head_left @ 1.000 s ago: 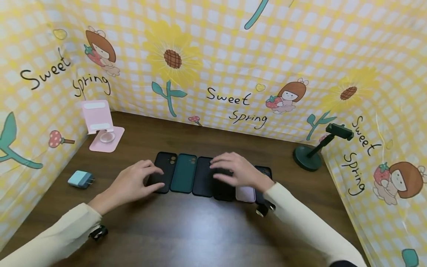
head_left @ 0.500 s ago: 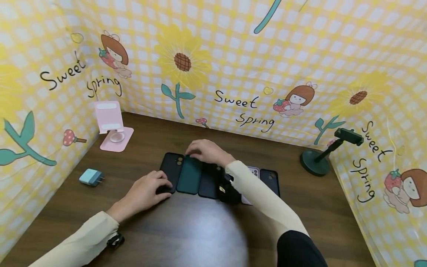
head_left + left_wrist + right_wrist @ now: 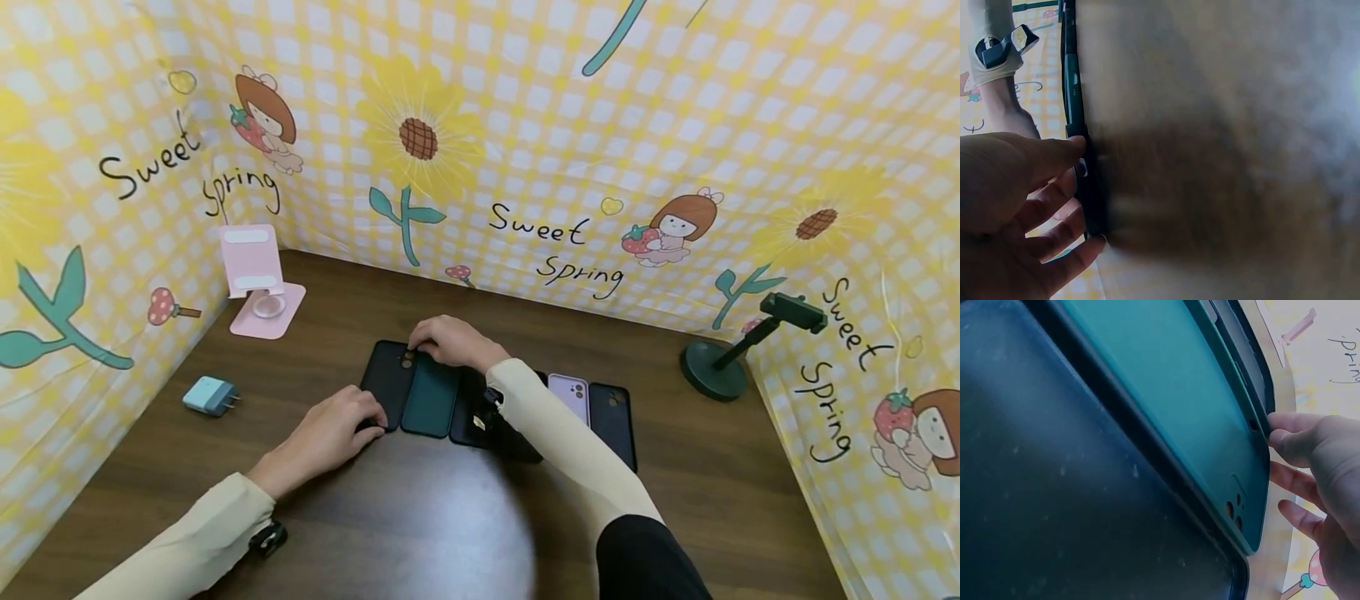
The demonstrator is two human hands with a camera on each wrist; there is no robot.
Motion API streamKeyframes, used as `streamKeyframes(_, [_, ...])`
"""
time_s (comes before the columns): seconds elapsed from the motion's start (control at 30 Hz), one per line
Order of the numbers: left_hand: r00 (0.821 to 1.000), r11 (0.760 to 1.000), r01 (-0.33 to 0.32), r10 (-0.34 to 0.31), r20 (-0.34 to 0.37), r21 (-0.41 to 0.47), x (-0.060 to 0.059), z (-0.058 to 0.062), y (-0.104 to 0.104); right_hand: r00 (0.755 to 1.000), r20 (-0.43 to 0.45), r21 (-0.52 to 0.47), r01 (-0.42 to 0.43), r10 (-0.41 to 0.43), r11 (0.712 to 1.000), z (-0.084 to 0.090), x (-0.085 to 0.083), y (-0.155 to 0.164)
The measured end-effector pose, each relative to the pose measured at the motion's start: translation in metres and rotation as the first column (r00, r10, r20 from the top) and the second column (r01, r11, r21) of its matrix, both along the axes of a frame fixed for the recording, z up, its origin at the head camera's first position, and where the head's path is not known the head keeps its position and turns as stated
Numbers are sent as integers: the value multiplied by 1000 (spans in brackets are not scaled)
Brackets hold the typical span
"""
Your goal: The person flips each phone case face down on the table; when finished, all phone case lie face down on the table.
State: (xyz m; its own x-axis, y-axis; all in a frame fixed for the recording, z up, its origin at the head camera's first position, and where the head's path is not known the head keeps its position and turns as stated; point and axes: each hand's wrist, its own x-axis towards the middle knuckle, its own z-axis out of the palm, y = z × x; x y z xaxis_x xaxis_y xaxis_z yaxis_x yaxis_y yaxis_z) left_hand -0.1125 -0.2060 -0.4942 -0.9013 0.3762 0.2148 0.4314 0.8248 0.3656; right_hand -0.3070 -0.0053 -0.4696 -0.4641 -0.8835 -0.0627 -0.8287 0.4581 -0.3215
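Black phone case [image 3: 390, 379] at left end of row, mid-worktop [image 3: 337, 296]. Left hand [image 3: 333, 429] clamped on its near end. Right hand [image 3: 452, 342] at its far right corner, beside teal case [image 3: 431, 393]; pinching or touching, can't tell. Broad worktop strip between row and far edge.

Teal case [image 3: 431, 398], lilac case [image 3: 568, 395] (yellow-checked backdrop [image 3: 525, 100]).

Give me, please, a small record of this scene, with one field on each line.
Left hand: touches near end of leftmost black phone case
Right hand: at far edges of that case and teal case
Partly hidden: third case, by right arm
Row's right end: lilac case, dark case
Left side: pink stand, light-blue charger
Right side: dark green stand
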Motion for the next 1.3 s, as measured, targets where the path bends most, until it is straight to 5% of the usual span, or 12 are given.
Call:
streamKeyframes(0.23, [1000, 999, -15, 15, 17, 48, -2, 5, 0, 990, 124, -56, 70, -63, 996, 1, -2, 3])
streamKeyframes(0.47, [1000, 982, -2, -3, 30, 189, -2, 9, -2, 952, 272, -171, 192, -141, 966, 0, -4, 7])
streamKeyframes(0.7, [994, 923, 50, -82, 69, 383, -1, 11, -4, 936, 334, -264, 206, -112, 942, 6, 0, 1])
streamKeyframes(0.93, [973, 872, -8, -106, 205, 489, 2, 11, -7, 938, 338, -273, 173, -74, 946, 9, 2, -11])
streamKeyframes(1.03, [980, 880, 9, -103, 172, 474, 3, 12, -9, 940, 333, -270, 170, -74, 948, 10, 3, -15])
streamKeyframes(1.3, [998, 962, 42, -54, 38, 268, 11, 17, -18, 945, 321, -268, 145, -54, 952, 15, 9, -20])
